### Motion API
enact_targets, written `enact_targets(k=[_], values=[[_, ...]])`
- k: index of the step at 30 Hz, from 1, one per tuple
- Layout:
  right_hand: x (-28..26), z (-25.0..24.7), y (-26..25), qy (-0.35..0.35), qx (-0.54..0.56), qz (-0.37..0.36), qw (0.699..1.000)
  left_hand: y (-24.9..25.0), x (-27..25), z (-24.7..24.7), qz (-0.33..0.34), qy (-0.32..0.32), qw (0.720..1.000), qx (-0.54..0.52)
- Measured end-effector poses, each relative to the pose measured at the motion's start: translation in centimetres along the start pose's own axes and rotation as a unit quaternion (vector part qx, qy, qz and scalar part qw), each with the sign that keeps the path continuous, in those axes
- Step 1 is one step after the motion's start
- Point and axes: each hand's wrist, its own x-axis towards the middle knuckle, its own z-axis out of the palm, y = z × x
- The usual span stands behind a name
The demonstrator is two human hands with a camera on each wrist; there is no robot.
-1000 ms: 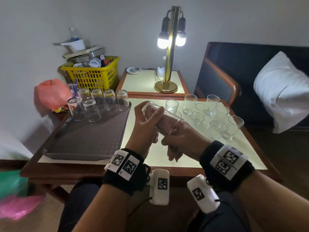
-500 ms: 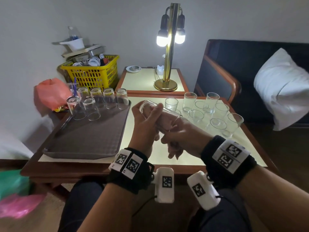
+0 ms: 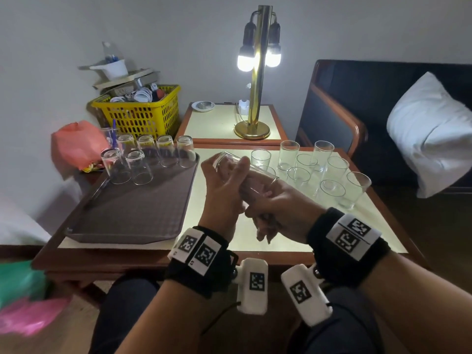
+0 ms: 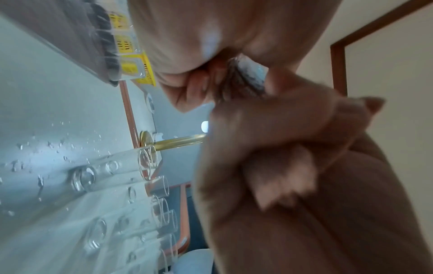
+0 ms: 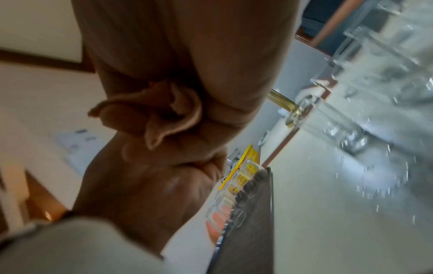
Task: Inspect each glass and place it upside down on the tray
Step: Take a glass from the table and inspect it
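Between the two hands, above the pale surface [image 3: 255, 241], one clear glass [image 3: 231, 166] lies tilted on its side, its base up toward the tray side and its open rim down toward the right. The left hand [image 3: 224, 190] wraps its fingers [image 3: 240, 166] round the upper part of the glass near the base. The right hand [image 3: 275, 200] meets it at the rim end, its thumb and fingers curled about the lower part, though the wrist views are too blurred to show exactly how they lie.

To the left of the left hand's fingers, a dark brown tray [image 3: 132, 213] rests on the surface with seven glasses [image 3: 139, 167] standing upside down along its far edge, five in a back row and two in front. To the right of the right hand's fingers, near but apart from them, a cluster of upright glasses [image 3: 329, 172] stands on the surface, with water drops [image 4: 39, 183] on the top beside them.

Beyond the fingers, a brass lamp [image 3: 255, 98] with two lit bulbs stands on a smaller table, and a yellow basket [image 3: 139, 116] sits behind the tray. A white pillow [image 3: 431, 134] lies on the dark seat far to the right.
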Motion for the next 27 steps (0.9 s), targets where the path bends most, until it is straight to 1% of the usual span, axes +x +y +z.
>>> enact_targets(k=[1,2,3,4,5,6,7,8,9,10,11,12,13,14,15,16,17,18,19,20,21,22,23,24,25,26,27], values=[[0.0,0.0,-0.2,0.024,-0.094,-0.007,0.995,0.2,0.2,-0.1,-0.014,-0.007,0.999,0.028],[0.0,0.1,-0.4,0.051,-0.213,-0.032,0.975,0.4,0.4,-0.2,-0.032,-0.004,0.998,0.054],[0.1,0.2,-0.5,0.056,-0.336,-0.068,0.938,0.6,0.5,-0.2,-0.048,0.007,0.996,0.072],[0.2,0.5,-0.6,0.041,-0.431,-0.097,0.896,0.8,0.7,-0.1,-0.061,0.021,0.995,0.081],[0.2,0.7,-0.4,0.029,-0.47,-0.112,0.875,0.8,0.7,-0.1,-0.071,0.031,0.994,0.081],[0.2,0.8,-0.1,0.024,-0.463,-0.12,0.878,0.7,0.6,0.1,-0.071,0.036,0.994,0.078],[0.3,0.7,0.3,0.019,-0.412,-0.106,0.905,0.5,0.4,0.2,-0.06,0.041,0.995,0.067],[0.4,0.7,0.5,0.023,-0.324,-0.073,0.943,0.2,0.1,0.3,-0.045,0.046,0.997,0.044],[0.2,0.6,0.4,0.024,-0.211,-0.03,0.977,-0.2,-0.1,0.3,-0.025,0.048,0.998,0.013],[0.1,0.4,0.4,0.015,-0.101,-0.002,0.995,-0.6,-0.3,0.2,-0.003,0.045,0.999,-0.017],[-0.1,0.1,0.6,0.008,-0.011,0.011,1.0,-0.8,-0.6,0.3,0.016,0.035,0.998,-0.039],[-0.2,-0.1,0.8,0.007,0.037,0.018,0.999,-0.8,-0.8,0.4,0.027,0.023,0.998,-0.048],[-0.3,-0.4,0.8,0.011,0.038,0.023,0.999,-1.0,-0.8,0.4,0.026,0.015,0.999,-0.04],[-0.4,-0.3,0.8,0.018,-0.001,0.024,1.0,-1.1,-0.8,0.3,0.018,0.012,1.0,-0.022],[-0.4,-0.2,0.7,0.028,-0.08,0.016,0.996,-1.0,-0.6,0.2,0.007,0.014,1.0,0.0],[-0.4,0.0,0.6,0.042,-0.181,-0.006,0.983,-0.8,-0.4,0.1,-0.004,0.022,0.999,0.026],[-0.3,0.0,0.5,0.054,-0.298,-0.048,0.952,-0.5,-0.2,0.1,-0.021,0.033,0.998,0.049],[-0.2,0.1,0.5,0.049,-0.416,-0.085,0.904,-0.3,0.1,0.0,-0.043,0.04,0.996,0.064],[-0.2,0.4,0.4,0.046,-0.512,-0.108,0.851,-0.1,0.2,0.0,-0.063,0.043,0.994,0.075],[-0.3,0.8,0.4,0.047,-0.552,-0.125,0.823,0.1,0.3,0.0,-0.072,0.043,0.993,0.083],[-0.2,1.0,0.7,0.043,-0.542,-0.134,0.829,0.1,0.3,0.0,-0.069,0.043,0.993,0.084],[-0.1,1.1,1.2,0.035,-0.479,-0.129,0.868,0.0,0.1,-0.1,-0.057,0.046,0.994,0.078],[0.1,1.0,1.4,0.035,-0.37,-0.105,0.923,-0.1,-0.2,-0.1,-0.04,0.045,0.996,0.061],[-0.1,1.0,1.1,0.029,-0.239,-0.058,0.969,-0.4,-0.5,-0.1,-0.023,0.044,0.998,0.034],[-0.2,0.9,0.8,0.015,-0.115,-0.021,0.993,-0.6,-0.7,-0.1,-0.006,0.041,0.999,0.007],[-0.3,0.6,0.6,-0.001,-0.009,-0.001,1.0,-0.6,-0.9,0.0,0.011,0.036,0.999,-0.015],[-0.5,0.4,0.4,-0.01,0.05,0.005,0.999,-0.4,-1.0,0.2,0.022,0.03,0.999,-0.024]])
